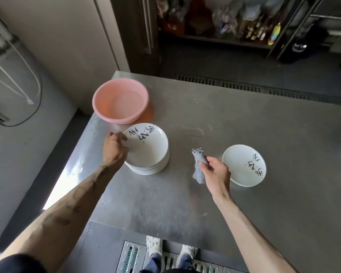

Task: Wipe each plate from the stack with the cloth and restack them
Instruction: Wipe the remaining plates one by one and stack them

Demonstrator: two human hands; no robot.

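Stack point(148, 152) of round glossy white plates; left hand point(115, 148) grips its top rim; right hand point(217, 174) pinches a crumpled grey cloth point(199, 168); lone plate point(244, 165) just right of it.

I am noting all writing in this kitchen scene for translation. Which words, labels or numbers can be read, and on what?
Top plate: black brush characters by the far rim, too blurred to read surely.
Single plate: black brush characters, facing away, not readable.
Bottles on the back shelf: labels too blurred.
Pink basin, cloth: no writing seen.
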